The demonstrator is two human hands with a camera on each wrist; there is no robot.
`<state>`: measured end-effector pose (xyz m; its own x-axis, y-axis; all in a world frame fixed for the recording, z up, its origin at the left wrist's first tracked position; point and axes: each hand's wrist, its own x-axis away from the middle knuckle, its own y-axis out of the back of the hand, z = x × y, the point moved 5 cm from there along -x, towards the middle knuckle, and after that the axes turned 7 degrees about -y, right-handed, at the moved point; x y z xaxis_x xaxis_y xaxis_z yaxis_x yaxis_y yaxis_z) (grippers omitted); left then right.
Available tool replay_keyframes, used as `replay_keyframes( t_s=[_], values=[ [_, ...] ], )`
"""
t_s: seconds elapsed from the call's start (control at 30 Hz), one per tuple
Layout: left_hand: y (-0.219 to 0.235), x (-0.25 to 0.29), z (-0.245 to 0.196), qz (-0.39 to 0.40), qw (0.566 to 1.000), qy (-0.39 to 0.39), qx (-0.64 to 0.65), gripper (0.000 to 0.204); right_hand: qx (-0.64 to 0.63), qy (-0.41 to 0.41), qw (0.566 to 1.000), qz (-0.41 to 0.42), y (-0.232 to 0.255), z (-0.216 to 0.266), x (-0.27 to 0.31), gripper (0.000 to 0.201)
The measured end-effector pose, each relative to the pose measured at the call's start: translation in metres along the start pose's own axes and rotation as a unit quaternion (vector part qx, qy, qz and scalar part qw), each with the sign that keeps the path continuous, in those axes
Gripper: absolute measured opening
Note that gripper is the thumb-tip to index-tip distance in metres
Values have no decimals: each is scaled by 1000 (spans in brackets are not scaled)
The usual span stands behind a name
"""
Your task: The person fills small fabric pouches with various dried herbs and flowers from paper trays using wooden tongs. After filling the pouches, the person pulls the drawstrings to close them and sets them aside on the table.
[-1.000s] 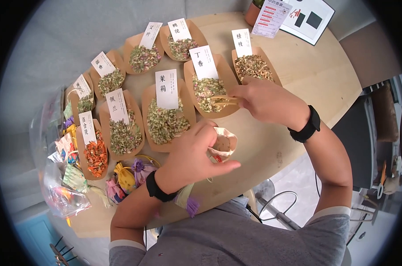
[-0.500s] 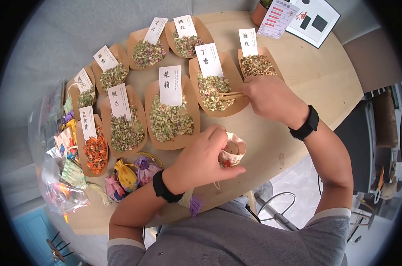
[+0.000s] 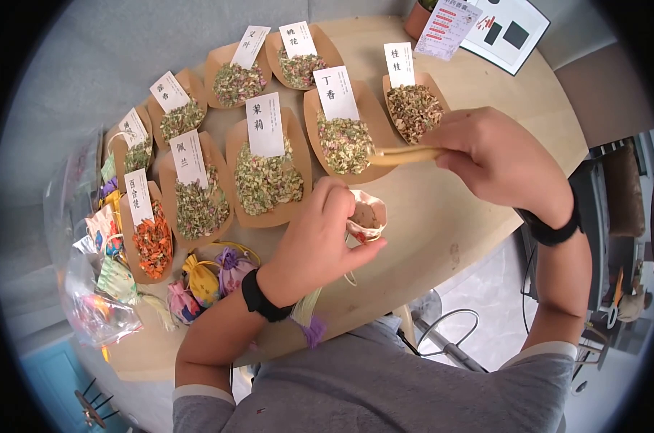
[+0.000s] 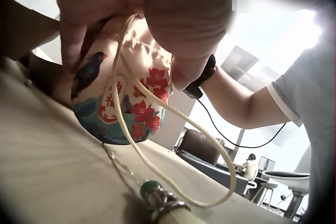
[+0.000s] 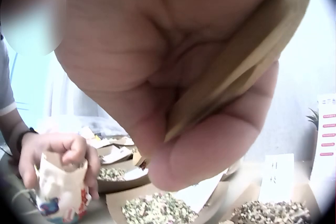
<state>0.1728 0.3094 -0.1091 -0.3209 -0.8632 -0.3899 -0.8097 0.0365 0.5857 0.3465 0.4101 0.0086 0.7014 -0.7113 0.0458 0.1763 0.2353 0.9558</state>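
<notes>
My left hand [image 3: 316,234] holds a small cloth drawstring pouch [image 3: 368,220] with its mouth spread upward. In the left wrist view the pouch [image 4: 144,111] shows a dark bird, red flowers and a cream cord [image 4: 181,113] hanging in a loop; a green bead [image 4: 151,187] hangs below. My right hand [image 3: 503,155] pinches wooden tongs [image 3: 410,154] between thumb and fingers. The tongs' tips overlap the right edge of the dried herbs [image 3: 341,144] in a brown paper tray [image 3: 323,105]. Whether anything sits between the tips, I cannot tell.
Several more labelled paper trays of dried herbs and petals spread across the table [image 3: 428,224], one with orange petals [image 3: 154,242]. Finished-looking pouches [image 3: 200,278] lie by my left forearm, beside a clear plastic bag [image 3: 99,310]. A printed card [image 3: 449,29] and plant pot [image 3: 417,20] stand at the far right.
My right hand has moved right and drawn the tongs partly back from the herbs, showing more of their length. The left hand still holds the pouch near the same place.
</notes>
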Motion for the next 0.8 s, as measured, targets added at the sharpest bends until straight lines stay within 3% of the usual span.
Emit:
replay_keyframes(
  t_s=[0.07, 0.2, 0.3, 0.37, 0.5, 0.57, 0.67, 0.8],
  values=[
    [0, 0, -1, -19, 999, -36, -8, 58, -37, 12, 999, 24, 2, 11, 9, 14],
    [-3, 1, -3, 6, 1000, -20, -10, 58, 4, 13, 995, 101, -11, 29, 18, 22],
    [-4, 2, -3, 5, 1000, -10, 6, 58, 56, -1, 992, 111, -19, 35, 23, 8],
    [-5, 1, -4, 10, 999, -31, 7, 59, 57, -45, 991, 108, -12, 36, 24, 8],
    [-4, 2, -4, 24, 999, -40, -5, 60, 54, -28, 995, 85, 1, 32, 25, 8],
    [-2, 2, -6, 7, 999, -46, -14, 63, -5, -59, 995, 79, 10, 17, 13, 10],
    [-7, 5, -2, -14, 999, -51, -7, 69, 60, -58, 996, 16, -19, -12, -8, 12],
    [-6, 5, -5, -1, 1000, -14, 3, 73, 101, -78, 992, 0, -62, -37, -31, 13]
  ],
)
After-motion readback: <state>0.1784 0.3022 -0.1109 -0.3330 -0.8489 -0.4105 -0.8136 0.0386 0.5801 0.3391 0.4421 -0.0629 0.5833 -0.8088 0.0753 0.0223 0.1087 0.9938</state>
